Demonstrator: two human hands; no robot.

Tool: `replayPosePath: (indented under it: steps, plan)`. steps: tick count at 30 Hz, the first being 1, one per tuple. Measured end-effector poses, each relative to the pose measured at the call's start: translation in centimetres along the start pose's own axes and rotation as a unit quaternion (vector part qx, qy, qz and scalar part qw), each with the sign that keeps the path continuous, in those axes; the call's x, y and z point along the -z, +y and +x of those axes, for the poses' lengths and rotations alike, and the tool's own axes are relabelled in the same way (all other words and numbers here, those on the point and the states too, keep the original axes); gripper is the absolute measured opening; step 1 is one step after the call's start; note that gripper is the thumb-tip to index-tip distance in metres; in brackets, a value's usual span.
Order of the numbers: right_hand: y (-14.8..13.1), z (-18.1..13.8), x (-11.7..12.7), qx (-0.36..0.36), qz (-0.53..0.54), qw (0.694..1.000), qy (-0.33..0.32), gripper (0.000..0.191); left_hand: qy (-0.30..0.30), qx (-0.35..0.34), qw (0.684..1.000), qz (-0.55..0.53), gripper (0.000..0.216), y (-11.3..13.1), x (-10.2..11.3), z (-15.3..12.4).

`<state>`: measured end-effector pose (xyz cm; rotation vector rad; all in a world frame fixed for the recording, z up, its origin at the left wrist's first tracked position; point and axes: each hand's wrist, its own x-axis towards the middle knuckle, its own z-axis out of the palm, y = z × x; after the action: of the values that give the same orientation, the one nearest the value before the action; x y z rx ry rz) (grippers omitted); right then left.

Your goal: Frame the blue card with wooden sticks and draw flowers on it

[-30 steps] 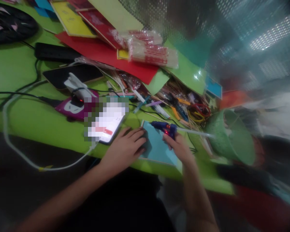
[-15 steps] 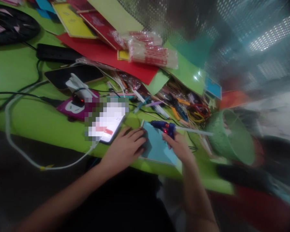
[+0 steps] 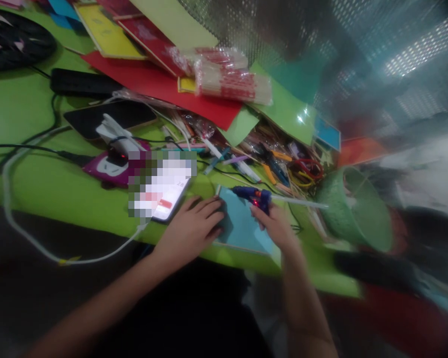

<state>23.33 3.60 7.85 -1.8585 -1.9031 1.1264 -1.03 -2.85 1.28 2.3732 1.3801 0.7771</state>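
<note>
A light blue card (image 3: 242, 226) with a thin pale edging lies by the near edge of the green table. On its left end rest the fingertips of my left hand (image 3: 194, 226), stretched out and holding nothing. My right hand (image 3: 278, 226) is wrapped round the handle of a dark blue glue gun (image 3: 260, 196), above the card. Its nozzle points left, toward the card's upper left corner, and a small red light glows on it. From its back sticks a long translucent glue stick (image 3: 300, 201). Whether glue is at the nozzle cannot be made out.
A lit phone (image 3: 168, 199), partly pixelated, lies left of my left hand, with a white cable looping off the edge. Behind are a purple power strip (image 3: 93, 168), scissors (image 3: 308, 169), pens and packs of sticks (image 3: 235, 84). A green bowl-like container (image 3: 336, 209) stands right.
The view has shifted slightly, and the phone's number has gone from 27 to 28. Both hands and the glue gun hold nearly the same place over the card.
</note>
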Motion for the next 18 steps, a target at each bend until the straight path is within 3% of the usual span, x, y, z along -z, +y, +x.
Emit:
replayPosePath:
  steps: [5, 18]
  plan:
    - [0.9, -0.6, 0.6, -0.010, 0.006, 1.000, 0.015, 0.042, 0.011, -0.008, 1.000, 0.006, 0.018, 0.0, 0.0, 0.0]
    - [0.0, -0.4, 0.2, -0.004, 0.022, 1.000, 0.006, 0.040, 0.006, -0.015, 1.000, 0.010, 0.018, 0.0, 0.0, 0.0]
